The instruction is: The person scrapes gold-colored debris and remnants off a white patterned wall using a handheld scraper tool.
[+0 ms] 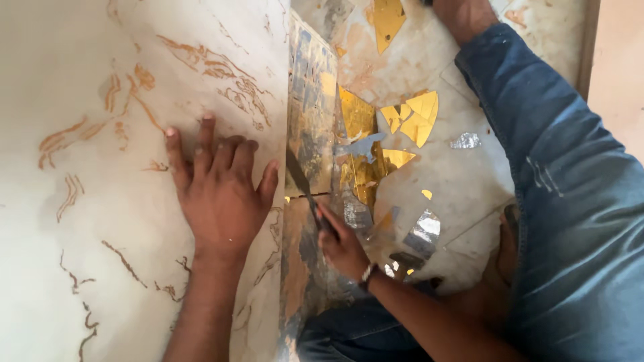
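My left hand point(218, 188) lies flat, fingers spread, on a large white marble-patterned slab point(100, 167) with brown veins. My right hand point(342, 245) grips the handle of a dark flat-bladed scraper point(302, 184). Its blade rests against the slab's edge point(312, 114), which is covered in gold and silver film. A watch or bracelet point(367, 275) sits on my right wrist. My leg in blue jeans point(570, 201) stretches along the right side.
Several torn pieces of gold film point(412, 117) and silvery scraps point(465, 141) lie on the pale floor point(463, 181) between the slab and my leg. Another gold shard point(388, 20) lies farther off. A wall edge point(620, 74) stands at the far right.
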